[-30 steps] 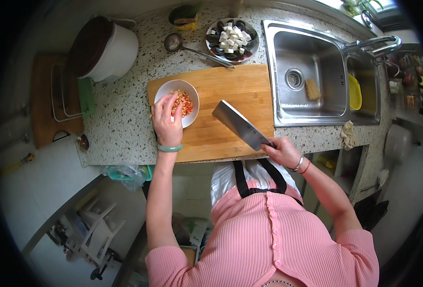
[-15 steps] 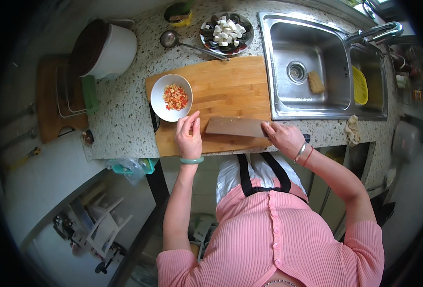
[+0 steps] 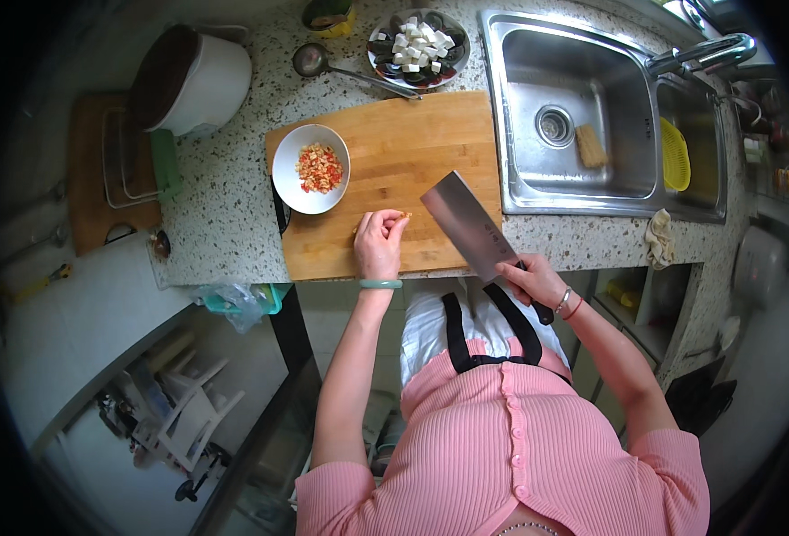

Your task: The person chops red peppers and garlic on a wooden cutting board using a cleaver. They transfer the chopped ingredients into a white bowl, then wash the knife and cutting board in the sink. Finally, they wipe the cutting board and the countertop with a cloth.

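A cleaver [image 3: 464, 223] with a broad blade is in my right hand [image 3: 537, 281], its dark handle wrapped by my fingers. The blade slants up to the left over the wooden cutting board [image 3: 430, 134]. My left hand [image 3: 379, 246] is over the board's near part, fingers pinched together. A tiny orange bit shows at the fingertips, too small to name surely. Just beyond that hand, a white bowl [image 3: 287, 183] stands on the board's left side. It holds chopped red and pale pieces [image 3: 319, 168].
Beyond the board lie a ladle [image 3: 312, 61] and a plate of white cubes on dark slices [image 3: 421, 46]. A steel sink [image 3: 582, 80] with a brush [image 3: 592, 146] and a yellow basket [image 3: 674, 156] is at right. A white pot [image 3: 216, 80] stands left.
The cleaver has swung from lying nearly level above the board to a steep slant, its handle nearer me. My left hand has moved right, away from the bowl, onto the board's near part.
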`<state>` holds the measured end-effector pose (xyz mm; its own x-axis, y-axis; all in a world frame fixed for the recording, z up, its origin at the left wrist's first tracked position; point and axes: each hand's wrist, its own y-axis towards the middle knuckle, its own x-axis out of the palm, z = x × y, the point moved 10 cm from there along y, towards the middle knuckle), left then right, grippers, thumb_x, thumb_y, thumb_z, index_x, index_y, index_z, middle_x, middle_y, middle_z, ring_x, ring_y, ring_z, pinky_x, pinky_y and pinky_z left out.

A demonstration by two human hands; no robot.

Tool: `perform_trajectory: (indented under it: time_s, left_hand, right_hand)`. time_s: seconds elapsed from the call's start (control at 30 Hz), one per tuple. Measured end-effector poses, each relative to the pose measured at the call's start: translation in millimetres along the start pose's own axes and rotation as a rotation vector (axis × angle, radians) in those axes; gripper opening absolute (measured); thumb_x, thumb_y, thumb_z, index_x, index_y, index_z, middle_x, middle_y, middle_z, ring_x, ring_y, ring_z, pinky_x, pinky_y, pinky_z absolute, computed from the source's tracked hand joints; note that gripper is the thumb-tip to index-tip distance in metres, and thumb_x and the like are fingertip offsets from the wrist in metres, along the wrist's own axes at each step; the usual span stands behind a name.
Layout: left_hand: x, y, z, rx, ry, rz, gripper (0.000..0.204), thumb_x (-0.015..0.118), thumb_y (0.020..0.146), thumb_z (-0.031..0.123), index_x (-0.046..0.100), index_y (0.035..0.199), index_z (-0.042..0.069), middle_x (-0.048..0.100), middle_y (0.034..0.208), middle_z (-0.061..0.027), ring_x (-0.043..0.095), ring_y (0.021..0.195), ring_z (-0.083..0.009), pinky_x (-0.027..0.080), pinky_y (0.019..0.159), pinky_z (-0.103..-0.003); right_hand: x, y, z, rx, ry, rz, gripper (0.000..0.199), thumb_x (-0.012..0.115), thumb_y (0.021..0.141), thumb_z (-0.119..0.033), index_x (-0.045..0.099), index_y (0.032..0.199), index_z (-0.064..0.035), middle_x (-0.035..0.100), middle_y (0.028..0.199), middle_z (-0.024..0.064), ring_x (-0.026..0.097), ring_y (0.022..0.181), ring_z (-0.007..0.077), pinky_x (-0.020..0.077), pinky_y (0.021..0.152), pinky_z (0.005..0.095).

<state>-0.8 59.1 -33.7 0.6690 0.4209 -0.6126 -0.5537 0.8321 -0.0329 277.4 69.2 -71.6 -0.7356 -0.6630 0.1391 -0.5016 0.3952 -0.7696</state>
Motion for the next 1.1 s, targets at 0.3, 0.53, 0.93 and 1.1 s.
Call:
perform_trajectory:
  time_s: [0.3,0.53,0.93,1.1]
  left_hand:
    - [4,4,-2,0.016,-0.032,-0.087,0.007,0.071,0.082,0.008,0.068,0.085,0.004,0.059,0.076,-0.006,0.055,0.061,-0.0147,0.046,0.057,-0.028]
    - [-33,0,24,0.189,-0.116,-0.097,0.028,0.06,0.086,-0.002,0.068,0.111,0.01,0.056,0.082,-0.0077,0.055,0.071,-0.0185,0.046,0.063,-0.03]
    - [-96,41,40,0.555,0.421,-0.081,0.065,0.056,0.078,-0.008,0.056,0.134,0.026,0.042,0.078,-0.0052,0.05,0.075,-0.0231,0.046,0.07,-0.038]
    - [-107,69,25,0.407,0.241,-0.09,0.045,0.051,0.093,-0.001,0.052,0.136,0.012,0.06,0.091,-0.0105,0.058,0.085,-0.0215,0.047,0.078,-0.035]
  right_hand:
    - [45,8,14,0.014,0.089,-0.058,0.034,0.058,0.095,-0.027,0.051,0.071,-0.0038,0.049,0.053,-0.0003,0.045,0.039,0.0072,0.0355,0.037,0.0248]
    - [77,4,8,0.133,0.398,-0.207,0.033,0.059,0.095,-0.025,0.048,0.069,-0.0074,0.047,0.053,-0.0007,0.04,0.039,0.0065,0.0327,0.036,0.0234]
    - [106,-1,-91,0.01,0.384,-0.179,0.029,0.057,0.096,-0.024,0.052,0.073,-0.0066,0.048,0.054,-0.0008,0.04,0.039,0.0059,0.0319,0.037,0.0224]
    - [58,-1,-113,-0.449,-0.312,0.401,0.023,0.064,0.089,-0.02,0.061,0.102,-0.0008,0.057,0.064,0.0064,0.052,0.048,0.0187,0.0431,0.046,0.0304]
